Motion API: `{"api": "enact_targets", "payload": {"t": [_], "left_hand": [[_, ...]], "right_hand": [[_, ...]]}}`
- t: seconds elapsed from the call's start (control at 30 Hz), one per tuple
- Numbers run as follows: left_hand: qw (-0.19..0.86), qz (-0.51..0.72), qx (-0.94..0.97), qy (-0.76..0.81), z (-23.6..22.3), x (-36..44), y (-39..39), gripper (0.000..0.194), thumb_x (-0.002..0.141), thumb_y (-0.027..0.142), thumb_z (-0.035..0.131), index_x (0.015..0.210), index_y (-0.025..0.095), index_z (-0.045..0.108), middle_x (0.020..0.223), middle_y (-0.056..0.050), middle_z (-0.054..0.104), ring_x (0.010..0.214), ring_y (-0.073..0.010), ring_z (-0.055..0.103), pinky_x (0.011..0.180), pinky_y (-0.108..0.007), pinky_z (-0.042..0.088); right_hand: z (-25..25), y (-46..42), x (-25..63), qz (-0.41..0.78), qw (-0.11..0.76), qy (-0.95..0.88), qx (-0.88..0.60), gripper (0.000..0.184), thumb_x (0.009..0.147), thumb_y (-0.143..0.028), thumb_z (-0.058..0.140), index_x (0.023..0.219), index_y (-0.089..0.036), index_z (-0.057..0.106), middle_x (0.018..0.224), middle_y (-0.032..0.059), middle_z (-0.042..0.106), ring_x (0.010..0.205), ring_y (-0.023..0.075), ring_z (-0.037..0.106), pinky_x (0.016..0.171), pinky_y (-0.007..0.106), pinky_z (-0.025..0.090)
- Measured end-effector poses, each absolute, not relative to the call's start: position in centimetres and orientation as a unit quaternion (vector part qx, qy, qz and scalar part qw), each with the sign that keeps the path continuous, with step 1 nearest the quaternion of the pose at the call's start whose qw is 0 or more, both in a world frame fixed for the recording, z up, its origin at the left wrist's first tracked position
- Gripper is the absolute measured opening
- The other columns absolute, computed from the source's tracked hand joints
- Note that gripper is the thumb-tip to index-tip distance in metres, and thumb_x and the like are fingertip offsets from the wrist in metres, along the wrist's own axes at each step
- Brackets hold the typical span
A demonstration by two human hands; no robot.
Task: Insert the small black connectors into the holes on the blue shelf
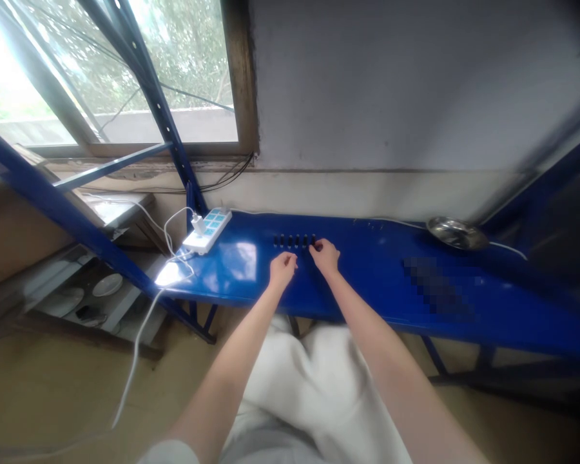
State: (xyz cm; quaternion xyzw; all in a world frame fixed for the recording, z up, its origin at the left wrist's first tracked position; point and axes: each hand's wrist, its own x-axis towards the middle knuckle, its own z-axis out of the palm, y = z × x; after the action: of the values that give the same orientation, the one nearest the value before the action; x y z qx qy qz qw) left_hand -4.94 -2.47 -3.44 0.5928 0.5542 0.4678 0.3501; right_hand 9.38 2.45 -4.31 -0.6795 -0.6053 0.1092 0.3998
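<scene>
Several small dark upright pieces, like short black cylinders (290,240), stand in a row on the blue table (367,277). They are too small for me to tell their exact kind. At the right end of the row, my right hand (325,255) has its thumb and fingers closed around the last small black cylinder (313,239), partly covering it. My left hand (283,269) hovers just in front of the row, thumb and fingertips pinched together. Whatever may be between those fingertips is too small to make out.
A white power strip (207,231) with a plug and cables lies at the table's left end. On the right are a shiny metal dish (457,233) and a blurred-out dark object (435,283). Tiny bits lie near the back edge. Blue rack posts (149,84) rise at the left.
</scene>
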Motion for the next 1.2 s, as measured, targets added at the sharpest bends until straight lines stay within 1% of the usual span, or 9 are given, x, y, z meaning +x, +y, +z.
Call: {"api": "enact_targets", "payload": {"t": [0.1,0.2,0.37,0.57,0.77,0.83,0.9,1.0,1.2], "left_hand": [[0.292,0.496,0.61,0.545,-3.2,-4.8,-2.9,0.029,0.08,0.038,0.048,0.1,0.018,0.058,0.07,0.0,0.06,0.057,-0.0089,0.054,0.058,-0.021,0.044],[0.246,0.511,0.634,0.525,-3.2,-4.5,-3.1,0.042,0.079,0.038,0.052,0.118,0.022,0.049,0.079,0.0,0.061,0.058,-0.0081,0.054,0.063,-0.022,0.045],[0.211,0.507,0.668,0.503,-3.7,-4.4,-2.8,0.023,0.084,0.028,0.045,0.1,0.02,0.059,0.093,-0.005,0.064,0.08,-0.0135,0.059,0.074,-0.025,0.046],[0.229,0.493,0.657,0.523,-3.8,-4.5,-2.7,0.021,0.083,0.028,0.046,0.097,0.019,0.057,0.086,-0.005,0.063,0.064,-0.0113,0.055,0.066,-0.025,0.045],[0.288,0.501,0.641,0.505,-4.0,-4.7,-2.5,0.02,0.081,0.026,0.047,0.097,0.02,0.057,0.085,-0.004,0.062,0.064,-0.0107,0.055,0.066,-0.024,0.045],[0.297,0.502,0.639,0.502,-4.1,-4.7,-2.4,0.021,0.081,0.026,0.046,0.099,0.02,0.057,0.086,-0.004,0.062,0.065,-0.0107,0.055,0.065,-0.024,0.046],[0.301,0.496,0.645,0.497,-4.1,-4.7,-2.3,0.022,0.082,0.026,0.046,0.1,0.02,0.058,0.087,-0.005,0.062,0.065,-0.0107,0.056,0.065,-0.024,0.046],[0.302,0.495,0.651,0.491,-4.1,-4.7,-2.4,0.022,0.082,0.026,0.047,0.098,0.02,0.059,0.088,-0.005,0.061,0.066,-0.0108,0.056,0.064,-0.023,0.047],[0.322,0.49,0.653,0.479,-4.0,-4.7,-2.3,0.021,0.081,0.029,0.048,0.095,0.018,0.059,0.085,-0.005,0.062,0.06,-0.0092,0.054,0.059,-0.021,0.046]], "right_hand": [[-3.9,0.8,9.5,0.06,0.409,-0.658,-0.629,0.014,0.078,-0.031,0.048,0.077,-0.019,0.054,0.079,0.0043,0.063,0.076,0.0195,0.055,0.077,0.036,0.033],[-3.9,-0.5,9.3,-0.022,0.384,-0.713,-0.586,0.011,0.079,-0.027,0.048,0.076,-0.019,0.054,0.079,0.0052,0.063,0.077,0.0196,0.054,0.076,0.035,0.03],[-4.1,-1.3,8.9,-0.085,0.353,-0.744,-0.561,0.012,0.08,-0.021,0.045,0.075,-0.018,0.055,0.079,0.006,0.063,0.078,0.0197,0.053,0.074,0.034,0.028],[-3.9,-1.6,9.0,-0.025,0.375,-0.736,-0.563,0.024,0.086,-0.025,0.034,0.095,-0.018,0.056,0.091,0.0081,0.063,0.084,0.0197,0.055,0.08,0.034,0.031],[-3.6,-2.0,9.1,0.041,0.404,-0.711,-0.573,0.038,0.09,-0.03,0.021,0.109,-0.017,0.051,0.105,0.0118,0.06,0.094,0.0214,0.054,0.083,0.034,0.036],[-3.5,-2.0,9.1,0.049,0.414,-0.697,-0.583,0.039,0.091,-0.033,0.019,0.103,-0.018,0.053,0.099,0.0107,0.061,0.087,0.0204,0.055,0.08,0.032,0.037],[-3.5,-2.0,9.2,0.054,0.412,-0.695,-0.587,0.041,0.091,-0.036,0.017,0.09,-0.019,0.054,0.086,0.0083,0.061,0.076,0.0188,0.055,0.074,0.03,0.037],[-3.8,-1.9,9.4,0.069,0.398,-0.704,-0.584,0.041,0.091,-0.041,0.017,0.073,-0.02,0.049,0.068,0.0041,0.056,0.061,0.0164,0.05,0.063,0.027,0.035],[-4.4,-1.7,9.5,0.082,0.4,-0.699,-0.587,0.042,0.091,-0.045,0.018,0.067,-0.021,0.042,0.061,0.0012,0.05,0.055,0.0134,0.045,0.054,0.024,0.031]]}}
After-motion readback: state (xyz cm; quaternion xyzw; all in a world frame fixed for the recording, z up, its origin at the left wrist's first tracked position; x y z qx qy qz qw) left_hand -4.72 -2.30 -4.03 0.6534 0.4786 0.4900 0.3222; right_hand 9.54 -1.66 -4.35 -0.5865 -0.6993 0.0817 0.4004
